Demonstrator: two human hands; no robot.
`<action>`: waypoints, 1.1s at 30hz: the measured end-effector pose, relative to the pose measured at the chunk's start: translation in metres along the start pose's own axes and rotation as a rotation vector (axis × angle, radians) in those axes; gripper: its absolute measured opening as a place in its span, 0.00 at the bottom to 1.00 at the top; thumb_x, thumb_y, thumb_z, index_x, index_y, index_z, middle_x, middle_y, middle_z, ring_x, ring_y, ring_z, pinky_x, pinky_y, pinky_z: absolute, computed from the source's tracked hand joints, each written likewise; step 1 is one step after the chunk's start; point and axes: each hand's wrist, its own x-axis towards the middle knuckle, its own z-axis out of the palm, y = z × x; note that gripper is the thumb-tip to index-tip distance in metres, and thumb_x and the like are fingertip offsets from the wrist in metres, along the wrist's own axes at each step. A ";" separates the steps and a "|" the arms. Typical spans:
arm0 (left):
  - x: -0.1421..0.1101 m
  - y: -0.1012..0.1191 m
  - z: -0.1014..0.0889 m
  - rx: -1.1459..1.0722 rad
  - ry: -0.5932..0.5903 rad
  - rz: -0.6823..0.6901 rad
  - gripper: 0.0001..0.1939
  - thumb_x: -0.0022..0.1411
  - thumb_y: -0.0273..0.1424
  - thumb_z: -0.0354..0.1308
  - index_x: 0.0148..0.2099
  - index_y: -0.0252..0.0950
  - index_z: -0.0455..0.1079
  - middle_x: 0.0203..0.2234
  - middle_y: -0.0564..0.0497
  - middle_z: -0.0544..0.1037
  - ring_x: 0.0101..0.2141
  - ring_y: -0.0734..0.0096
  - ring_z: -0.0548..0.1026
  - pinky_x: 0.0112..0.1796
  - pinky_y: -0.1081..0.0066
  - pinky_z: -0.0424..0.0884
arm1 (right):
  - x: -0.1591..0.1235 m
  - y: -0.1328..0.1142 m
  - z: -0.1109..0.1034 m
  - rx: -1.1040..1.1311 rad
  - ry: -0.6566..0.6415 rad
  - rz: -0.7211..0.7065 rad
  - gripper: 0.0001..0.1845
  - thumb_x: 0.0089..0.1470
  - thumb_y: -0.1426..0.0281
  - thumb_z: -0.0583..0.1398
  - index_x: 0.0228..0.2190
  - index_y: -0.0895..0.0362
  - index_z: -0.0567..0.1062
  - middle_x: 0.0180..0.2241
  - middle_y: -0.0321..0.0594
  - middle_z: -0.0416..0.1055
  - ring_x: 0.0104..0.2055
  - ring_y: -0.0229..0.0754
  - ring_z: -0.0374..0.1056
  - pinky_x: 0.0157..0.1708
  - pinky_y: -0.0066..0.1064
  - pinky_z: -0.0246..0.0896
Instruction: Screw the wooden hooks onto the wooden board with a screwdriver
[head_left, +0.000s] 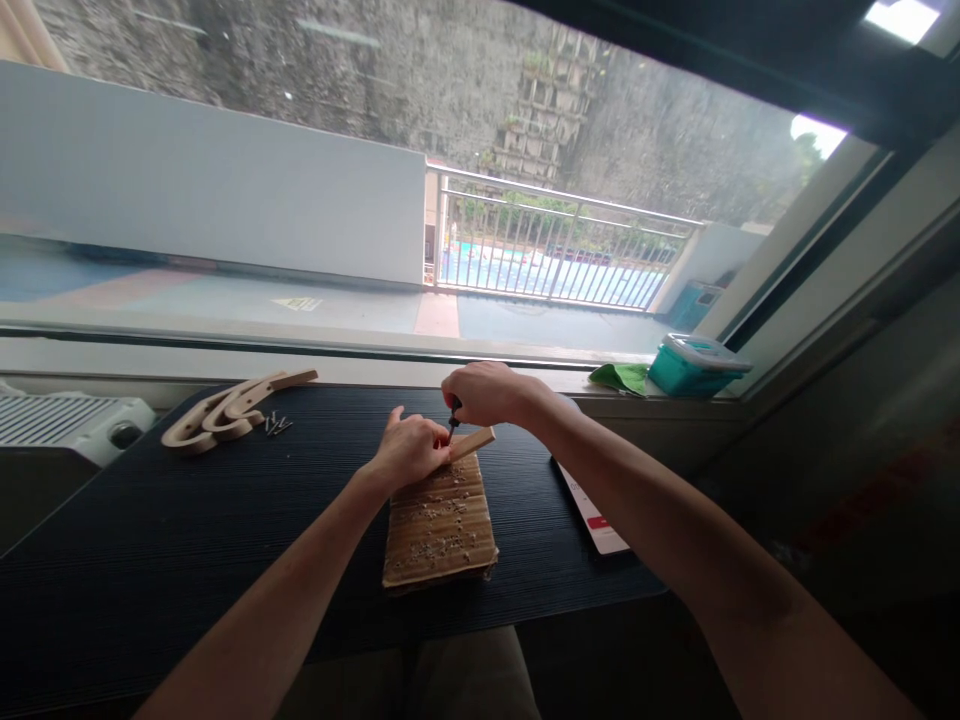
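Note:
My right hand (480, 392) is closed round the dark handle of a screwdriver (454, 412), whose shaft points down. Just below its tip lies a pale wooden piece (474, 441), slanting across the far end of a cardboard slab (439, 510). My left hand (411, 448) grips the wooden piece from the left, its thumb and fingertips close to the screwdriver's tip. Those fingertips partly hide the wood, and whether a screw is between them cannot be made out. Small wood crumbs are scattered over the cardboard.
Curved wooden pieces (225, 412) and several screws (277, 425) lie at the back left of the dark table (300, 560). A white and red flat item (600, 520) lies under my right forearm. A teal box (694, 368) and a green cloth (621, 377) are on the windowsill.

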 end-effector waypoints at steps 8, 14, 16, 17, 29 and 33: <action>0.002 -0.001 0.002 0.053 0.031 -0.001 0.16 0.58 0.40 0.51 0.25 0.42 0.75 0.25 0.53 0.80 0.35 0.64 0.75 0.55 0.42 0.44 | 0.002 -0.006 0.004 0.001 0.035 0.060 0.15 0.53 0.65 0.56 0.38 0.60 0.78 0.39 0.49 0.76 0.39 0.44 0.69 0.30 0.30 0.55; 0.001 -0.002 0.001 0.035 -0.009 0.003 0.19 0.59 0.43 0.49 0.23 0.42 0.74 0.23 0.54 0.80 0.33 0.65 0.75 0.55 0.41 0.43 | -0.001 -0.005 -0.001 -0.022 -0.025 0.009 0.14 0.48 0.73 0.58 0.38 0.57 0.78 0.40 0.44 0.76 0.39 0.42 0.70 0.30 0.29 0.55; 0.002 -0.001 0.001 0.038 -0.013 -0.004 0.19 0.59 0.42 0.49 0.24 0.42 0.74 0.23 0.54 0.79 0.33 0.64 0.75 0.55 0.41 0.43 | -0.001 -0.005 0.000 -0.037 -0.028 -0.008 0.14 0.48 0.74 0.58 0.38 0.58 0.78 0.40 0.44 0.76 0.40 0.42 0.70 0.31 0.28 0.56; 0.002 -0.001 0.001 0.042 -0.011 -0.011 0.18 0.59 0.42 0.49 0.24 0.43 0.75 0.23 0.53 0.79 0.34 0.64 0.75 0.55 0.41 0.42 | 0.000 -0.005 0.002 -0.045 -0.028 -0.005 0.13 0.49 0.75 0.58 0.38 0.59 0.78 0.40 0.45 0.76 0.40 0.42 0.70 0.31 0.28 0.56; 0.003 -0.003 0.001 0.017 -0.045 -0.038 0.17 0.58 0.42 0.51 0.25 0.44 0.75 0.24 0.54 0.79 0.33 0.64 0.75 0.56 0.41 0.41 | 0.009 -0.010 -0.002 -0.059 -0.090 0.030 0.15 0.47 0.70 0.60 0.39 0.57 0.78 0.42 0.45 0.76 0.41 0.45 0.70 0.32 0.30 0.60; 0.002 -0.002 0.000 0.000 -0.049 -0.036 0.19 0.58 0.45 0.50 0.24 0.43 0.75 0.24 0.54 0.80 0.33 0.65 0.75 0.56 0.40 0.40 | 0.015 -0.007 -0.002 -0.022 -0.115 -0.019 0.15 0.44 0.74 0.60 0.37 0.60 0.78 0.39 0.45 0.76 0.38 0.42 0.69 0.29 0.29 0.58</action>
